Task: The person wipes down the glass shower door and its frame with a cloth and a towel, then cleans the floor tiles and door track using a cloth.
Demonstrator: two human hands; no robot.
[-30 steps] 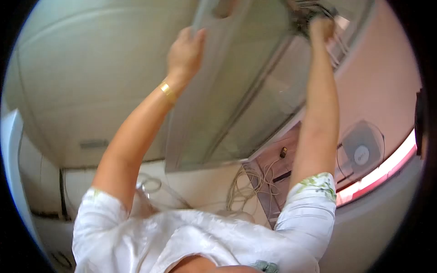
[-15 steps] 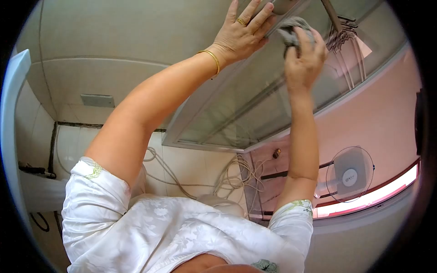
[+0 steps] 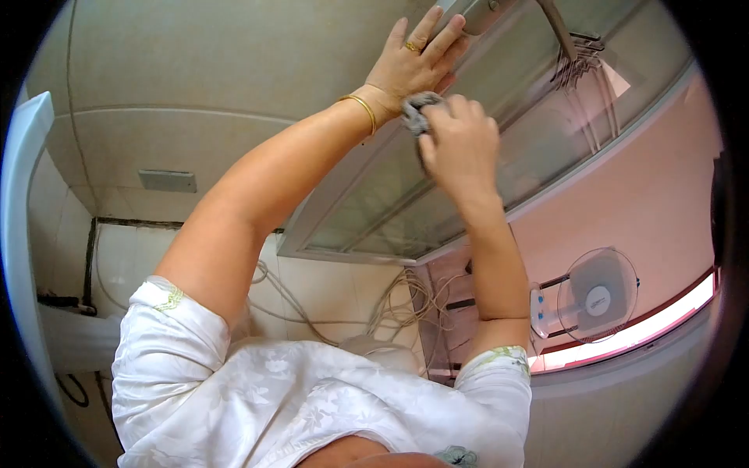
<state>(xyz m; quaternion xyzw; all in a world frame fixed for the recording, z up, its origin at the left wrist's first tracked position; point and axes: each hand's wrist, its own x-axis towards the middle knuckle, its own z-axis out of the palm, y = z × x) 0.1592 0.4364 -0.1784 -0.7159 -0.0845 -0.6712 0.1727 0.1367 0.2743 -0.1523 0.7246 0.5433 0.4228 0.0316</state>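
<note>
My left hand [image 3: 417, 62], with a ring and a gold bangle, lies with fingers spread against the edge of a framed glass door [image 3: 390, 199], beside the metal door handle plate [image 3: 476, 14]. In my right hand [image 3: 462, 144] is a bunched grey cloth [image 3: 421, 113], pressed at the door's frame and glass just below my left wrist. My right fingers curl around the cloth and partly hide it. Behind the glass, dark hangers [image 3: 581, 62] show near the top right.
Coiled pale hose or cable [image 3: 402, 308] lies on the tiled floor [image 3: 343, 285] below the door. A standing fan [image 3: 597, 300] is at the right, past the door. A light-blue edge [image 3: 27, 156] rises at far left, near a wall plate [image 3: 168, 181].
My right hand has moved left and down across the glass with the cloth, from near the hangers to beside my left wrist. My left hand stays at nearly the same place.
</note>
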